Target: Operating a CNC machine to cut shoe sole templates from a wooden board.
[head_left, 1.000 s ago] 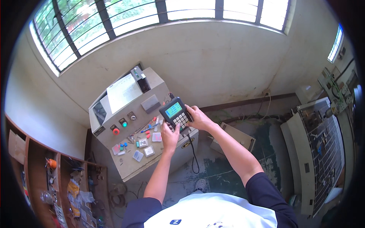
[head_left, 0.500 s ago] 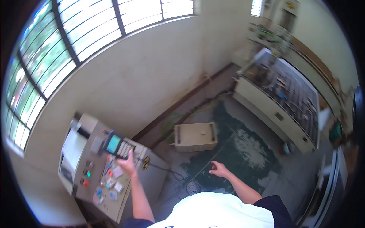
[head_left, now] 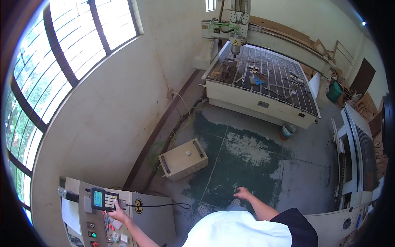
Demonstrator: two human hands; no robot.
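Observation:
My left hand (head_left: 117, 213) grips a black hand-held controller (head_left: 104, 199) with a lit screen and a keypad, held over the sloped top of a beige control cabinet (head_left: 154, 210) at the lower left. A black cable (head_left: 164, 205) runs from the controller to the right. My right hand (head_left: 243, 193) hangs free over the floor, fingers spread, holding nothing. Coloured buttons and switches (head_left: 108, 234) sit on the cabinet panel below the controller.
A beige metal box (head_left: 183, 159) lies on the green-stained concrete floor. A large flat-bed routing machine (head_left: 263, 86) with a slatted table and overhead gantry stands at the far wall. Another machine (head_left: 357, 152) lines the right side. Barred windows (head_left: 61, 61) fill the left wall.
My view has swung from the control cabinet toward the room and the routing machine. My right hand left the controller and dropped to my side; my left hand still holds it.

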